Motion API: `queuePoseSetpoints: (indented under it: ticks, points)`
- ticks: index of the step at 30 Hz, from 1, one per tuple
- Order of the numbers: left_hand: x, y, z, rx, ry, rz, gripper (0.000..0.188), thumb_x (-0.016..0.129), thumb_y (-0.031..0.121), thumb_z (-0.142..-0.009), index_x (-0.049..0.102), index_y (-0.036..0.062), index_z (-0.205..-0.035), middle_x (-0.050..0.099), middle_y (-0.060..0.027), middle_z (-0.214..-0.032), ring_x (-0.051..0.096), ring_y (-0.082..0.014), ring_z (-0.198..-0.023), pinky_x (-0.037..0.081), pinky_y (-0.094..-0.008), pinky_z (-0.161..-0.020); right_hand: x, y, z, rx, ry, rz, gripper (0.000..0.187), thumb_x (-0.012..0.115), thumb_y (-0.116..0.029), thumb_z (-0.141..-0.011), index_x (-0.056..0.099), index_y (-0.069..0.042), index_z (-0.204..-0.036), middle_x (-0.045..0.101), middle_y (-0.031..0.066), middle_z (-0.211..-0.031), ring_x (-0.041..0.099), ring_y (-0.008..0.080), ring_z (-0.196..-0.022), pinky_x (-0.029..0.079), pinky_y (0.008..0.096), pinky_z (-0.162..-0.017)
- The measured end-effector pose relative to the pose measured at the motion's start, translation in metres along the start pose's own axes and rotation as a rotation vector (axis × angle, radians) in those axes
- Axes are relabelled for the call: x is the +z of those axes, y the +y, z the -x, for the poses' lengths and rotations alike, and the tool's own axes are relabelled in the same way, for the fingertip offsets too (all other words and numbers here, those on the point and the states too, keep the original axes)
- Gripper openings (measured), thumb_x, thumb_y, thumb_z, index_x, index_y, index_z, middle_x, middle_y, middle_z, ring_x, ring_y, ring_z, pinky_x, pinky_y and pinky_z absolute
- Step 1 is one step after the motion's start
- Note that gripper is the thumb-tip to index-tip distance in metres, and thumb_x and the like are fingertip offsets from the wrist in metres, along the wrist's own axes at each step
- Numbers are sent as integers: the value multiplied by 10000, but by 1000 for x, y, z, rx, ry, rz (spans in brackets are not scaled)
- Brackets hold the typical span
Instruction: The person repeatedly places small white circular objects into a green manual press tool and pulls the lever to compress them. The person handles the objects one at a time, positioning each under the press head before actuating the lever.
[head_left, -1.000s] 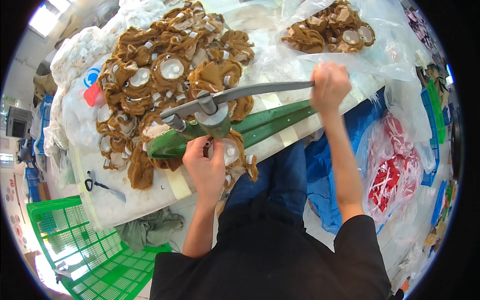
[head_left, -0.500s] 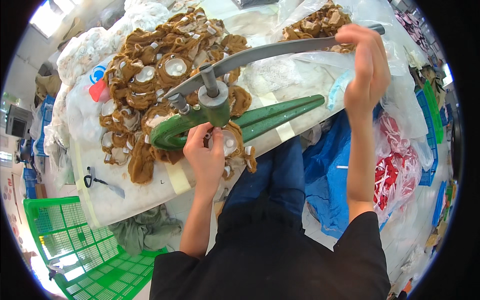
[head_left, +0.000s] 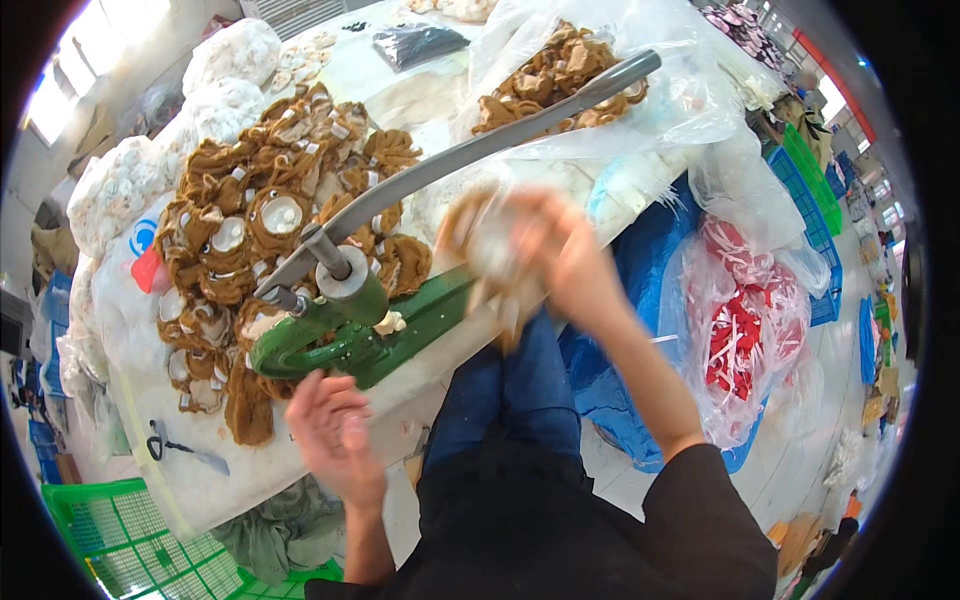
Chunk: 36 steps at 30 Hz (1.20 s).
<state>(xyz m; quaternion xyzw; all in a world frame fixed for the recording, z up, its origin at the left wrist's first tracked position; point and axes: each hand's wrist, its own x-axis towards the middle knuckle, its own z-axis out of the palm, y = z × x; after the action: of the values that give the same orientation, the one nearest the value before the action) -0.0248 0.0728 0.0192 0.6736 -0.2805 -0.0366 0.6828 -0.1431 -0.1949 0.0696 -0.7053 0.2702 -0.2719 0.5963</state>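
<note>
A green hand press (head_left: 425,318) with a long grey lever (head_left: 480,150) stands on the table in front of me. The lever slopes up to the right, and neither hand is on it. In my right hand (head_left: 560,250) is a brown plush piece (head_left: 468,225) with a pale round part, held over the right end of the press base; motion blurs it. My left hand (head_left: 335,430) is at the near left of the press, fingers apart and holding nothing. A small cream-coloured bit (head_left: 391,323) sits beneath the press head.
Brown plush pieces (head_left: 270,180) with pale discs are heaped left of the press; more (head_left: 550,80) lie in clear plastic behind it. A black-handled tool (head_left: 157,442) lies at the table's left. Green crate (head_left: 130,530) lower left; red-and-white items (head_left: 735,350) bagged at right.
My right hand has left the lever's end and come down to the plush piece, now lifted away from the press head. My left hand has drawn back toward me and opened. The view has shifted.
</note>
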Motion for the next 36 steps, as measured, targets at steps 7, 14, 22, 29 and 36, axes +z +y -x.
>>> queuePoseSetpoints:
  ticks: [7, 14, 22, 29, 36]
  points:
    - [-93, -8, -38, 15, 302, -310, 447, 583, 134, -975, 544, -24, -1391, 640, -127, -1165, 615, -177, -970, 510, -312, -865, -59, 41, -49, -103, 421, -170, 514, 549, -269, -1041, 428, -13, -1470, 604, 162, -1243, 662, 243, -1100, 561, 370, -912]
    - [-157, -45, -109, 202, 180, -959, 592, 721, 165, -895, 540, 0, -1434, 601, -186, -1361, 562, -350, -1268, 426, -427, -1099, -7, 70, 11, -118, 231, -38, 267, 530, -164, -1043, 630, -13, -1238, 665, 54, -906, 609, 108, -777, 512, 257, -743]
    - [-172, -52, -177, 33, 8, -870, 640, 777, 257, -858, 583, 31, -1425, 615, -211, -1346, 602, -353, -1235, 462, -429, -1070, 18, 94, 28, -25, 56, -40, 217, 523, -136, -1051, 655, 1, -1153, 644, 39, -833, 569, 88, -735, 480, 238, -693]
    - [-167, -79, -209, -334, 305, -567, 508, 770, 315, -913, 613, -20, -1261, 718, -160, -1106, 671, -188, -929, 525, -324, -789, 18, 96, 30, -13, 38, -72, 199, 537, -122, -1049, 669, 14, -1111, 647, 31, -814, 576, 84, -730, 491, 238, -688]
    - [-149, -39, -182, 91, 360, -414, 401, 736, 65, -887, 606, 3, -1261, 691, -102, -1072, 657, -176, -962, 531, -327, -840, 23, 86, 39, -35, 7, -108, 196, 533, -101, -1042, 664, 32, -1103, 642, 58, -819, 579, 107, -741, 482, 248, -702]
